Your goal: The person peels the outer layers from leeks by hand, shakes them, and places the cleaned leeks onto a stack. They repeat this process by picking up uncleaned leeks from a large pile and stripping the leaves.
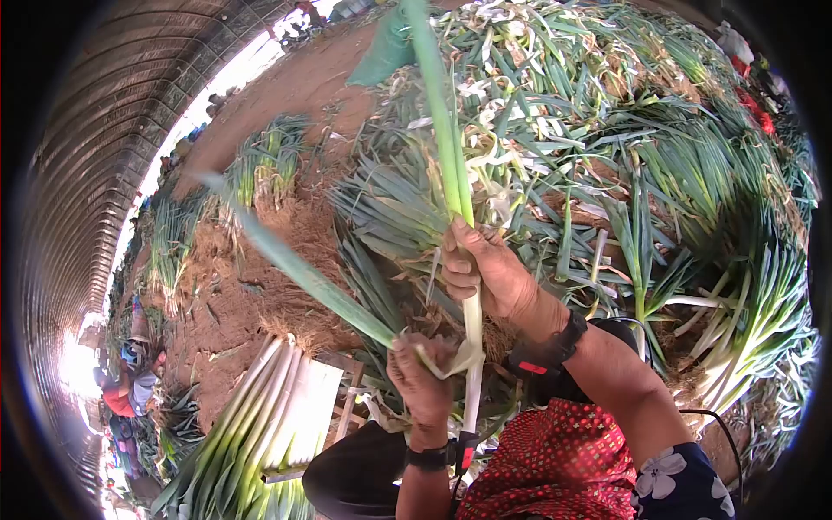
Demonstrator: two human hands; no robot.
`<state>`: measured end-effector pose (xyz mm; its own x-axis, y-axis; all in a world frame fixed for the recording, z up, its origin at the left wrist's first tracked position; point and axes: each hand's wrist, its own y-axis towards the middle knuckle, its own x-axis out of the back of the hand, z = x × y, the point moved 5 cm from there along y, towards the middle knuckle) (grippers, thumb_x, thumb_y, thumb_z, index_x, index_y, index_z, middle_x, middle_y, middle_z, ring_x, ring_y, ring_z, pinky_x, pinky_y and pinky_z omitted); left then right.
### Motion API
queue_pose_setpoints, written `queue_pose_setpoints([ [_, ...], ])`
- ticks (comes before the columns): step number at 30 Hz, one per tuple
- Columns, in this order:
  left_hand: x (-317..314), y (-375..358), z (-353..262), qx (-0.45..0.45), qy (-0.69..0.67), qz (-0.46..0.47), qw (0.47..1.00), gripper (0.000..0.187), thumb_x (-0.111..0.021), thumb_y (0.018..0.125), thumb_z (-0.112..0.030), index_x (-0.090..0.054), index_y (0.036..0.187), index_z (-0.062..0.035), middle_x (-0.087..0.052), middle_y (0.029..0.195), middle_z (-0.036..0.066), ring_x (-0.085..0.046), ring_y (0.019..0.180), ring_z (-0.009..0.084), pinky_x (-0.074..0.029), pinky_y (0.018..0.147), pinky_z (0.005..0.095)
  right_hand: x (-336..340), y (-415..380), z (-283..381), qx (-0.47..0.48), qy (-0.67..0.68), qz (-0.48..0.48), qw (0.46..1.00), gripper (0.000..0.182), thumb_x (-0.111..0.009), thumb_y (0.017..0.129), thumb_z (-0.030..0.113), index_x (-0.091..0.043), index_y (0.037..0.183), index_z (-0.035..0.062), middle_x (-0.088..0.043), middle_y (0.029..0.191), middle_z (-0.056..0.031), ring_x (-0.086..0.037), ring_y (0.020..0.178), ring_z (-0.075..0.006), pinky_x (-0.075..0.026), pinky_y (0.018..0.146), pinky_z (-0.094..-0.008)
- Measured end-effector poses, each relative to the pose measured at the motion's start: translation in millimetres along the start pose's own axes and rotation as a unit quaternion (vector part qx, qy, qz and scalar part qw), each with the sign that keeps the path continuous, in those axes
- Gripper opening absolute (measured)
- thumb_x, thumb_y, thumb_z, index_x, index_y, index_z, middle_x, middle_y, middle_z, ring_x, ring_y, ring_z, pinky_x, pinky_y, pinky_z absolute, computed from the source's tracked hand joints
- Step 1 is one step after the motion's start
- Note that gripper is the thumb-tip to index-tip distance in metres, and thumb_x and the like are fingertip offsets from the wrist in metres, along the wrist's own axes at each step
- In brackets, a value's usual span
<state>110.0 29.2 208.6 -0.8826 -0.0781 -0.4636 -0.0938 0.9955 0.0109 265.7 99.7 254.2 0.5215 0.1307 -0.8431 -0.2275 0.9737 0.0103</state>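
Observation:
A long green onion (472, 325) stands nearly upright in front of me, its white stalk low and its green leaves rising to the top of the view. My right hand (487, 267) is wrapped round its middle, where white turns to green. Lower and to the left, my left hand (422, 377) pinches a separate green leaf (299, 269), which stretches up and left. The pale base of that leaf peels away beside the white stalk. At the lower left, several trimmed onions (251, 416) lie side by side on a light board (314, 400).
Heaps of onions and loose leaves (555, 113) spread across the back and right. Bundles (276, 165) stand on the brown ground (208, 321) at the left. A green sack (386, 50) is at the top. Another person (130, 392) is at the far left.

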Motion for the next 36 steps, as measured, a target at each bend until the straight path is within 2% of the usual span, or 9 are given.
queue_pose_setpoints([
  [7, 39.3, -32.8, 17.2, 0.051, 0.001, 0.031, 0.998, 0.041, -0.045, 0.101, -0.043, -0.044, 0.076, -0.0104, -0.034, 0.052, 0.000, -0.030, 0.039, 0.0103, -0.028, 0.042, 0.0258, 3.2, -3.5, 44.7, 0.059, 0.010, 0.065, 0.996, 0.039, -0.049, 0.097, 0.051, -0.052, 0.088, 0.0133, -0.033, 0.059, 0.0072, -0.025, 0.043, -0.0035, -0.027, 0.038, -0.0201],
  [16, 177.6, -31.5, 59.9, 0.106, 0.266, -0.054, 0.957, 0.043, -0.045, 0.100, -0.044, -0.054, 0.084, -0.0051, -0.045, 0.063, 0.002, -0.048, 0.055, 0.0171, -0.039, 0.051, 0.0325, 24.4, -13.7, 99.4, 0.174, 0.008, 0.058, 0.983, 0.036, -0.045, 0.100, 0.046, -0.054, 0.091, 0.0130, -0.034, 0.058, 0.0071, -0.024, 0.040, -0.0023, -0.024, 0.035, -0.0190],
  [18, 199.1, -27.0, 65.0, 0.055, 0.443, -0.042, 0.894, 0.049, -0.045, 0.099, -0.043, -0.061, 0.091, 0.0017, -0.059, 0.074, 0.011, -0.059, 0.077, 0.0266, -0.045, 0.072, 0.0376, 30.1, -16.7, 109.9, 0.202, 0.025, 0.048, 0.978, 0.035, -0.043, 0.101, 0.045, -0.054, 0.095, 0.0122, -0.035, 0.059, 0.0060, -0.025, 0.040, -0.0023, -0.024, 0.035, -0.0191],
  [23, 249.2, -29.0, 76.1, 0.141, 0.679, -0.093, 0.714, 0.048, -0.049, 0.096, -0.042, -0.066, 0.101, 0.0018, -0.067, 0.098, 0.022, -0.064, 0.089, 0.0377, -0.047, 0.077, 0.0452, 29.3, -20.1, 113.9, 0.219, 0.012, 0.046, 0.975, 0.035, -0.043, 0.101, 0.044, -0.053, 0.094, 0.0115, -0.036, 0.060, 0.0055, -0.025, 0.040, -0.0030, -0.025, 0.037, -0.0197],
  [25, 238.3, -32.1, 69.0, 0.262, 0.802, -0.028, 0.536, 0.050, -0.045, 0.097, -0.045, -0.062, 0.107, 0.0005, -0.066, 0.102, 0.025, -0.061, 0.103, 0.0414, -0.046, 0.088, 0.0483, 23.4, -20.1, 110.1, 0.218, 0.001, 0.033, 0.975, 0.035, -0.044, 0.101, 0.044, -0.053, 0.093, 0.0119, -0.035, 0.059, 0.0057, -0.026, 0.041, -0.0035, -0.025, 0.037, -0.0201],
  [27, 210.8, -26.3, 61.4, 0.196, 0.810, -0.006, 0.553, 0.047, -0.051, 0.095, -0.043, -0.059, 0.114, -0.0009, -0.065, 0.108, 0.023, -0.061, 0.102, 0.0417, -0.046, 0.092, 0.0500, 15.7, -17.6, 100.5, 0.204, -0.022, 0.028, 0.978, 0.035, -0.046, 0.100, 0.045, -0.054, 0.091, 0.0121, -0.036, 0.058, 0.0056, -0.026, 0.041, -0.0035, -0.025, 0.037, -0.0200],
  [29, 156.1, -8.3, 48.0, -0.035, 0.685, 0.073, 0.724, 0.039, -0.057, 0.094, -0.031, -0.057, 0.119, -0.0010, -0.067, 0.104, 0.020, -0.064, 0.104, 0.0343, -0.051, 0.085, 0.0400, 10.7, -12.1, 81.9, 0.165, -0.011, 0.025, 0.986, 0.035, -0.048, 0.099, 0.045, -0.055, 0.090, 0.0121, -0.036, 0.057, 0.0054, -0.026, 0.040, -0.0038, -0.025, 0.037, -0.0199],
  [31, 69.2, -16.3, 15.3, -0.018, 0.413, 0.104, 0.905, 0.032, -0.061, 0.092, -0.016, -0.054, 0.120, -0.0013, -0.066, 0.110, 0.015, -0.065, 0.102, 0.0257, -0.052, 0.084, 0.0340, 4.0, -8.1, 65.5, 0.149, -0.024, 0.037, 0.988, 0.036, -0.050, 0.098, 0.046, -0.055, 0.090, 0.0117, -0.038, 0.058, 0.0048, -0.027, 0.040, -0.0042, -0.025, 0.037, -0.0200],
  [36, -29.6, -29.0, 0.6, -0.166, 0.422, 0.176, 0.874, 0.036, -0.077, 0.075, -0.001, -0.060, 0.106, -0.0054, -0.062, 0.096, 0.010, -0.064, 0.073, 0.0192, -0.053, 0.062, 0.0290, -13.1, -6.6, 37.8, 0.092, -0.051, 0.039, 0.994, 0.036, -0.052, 0.098, 0.044, -0.056, 0.088, 0.0100, -0.040, 0.057, 0.0038, -0.030, 0.040, -0.0053, -0.027, 0.037, -0.0207],
])
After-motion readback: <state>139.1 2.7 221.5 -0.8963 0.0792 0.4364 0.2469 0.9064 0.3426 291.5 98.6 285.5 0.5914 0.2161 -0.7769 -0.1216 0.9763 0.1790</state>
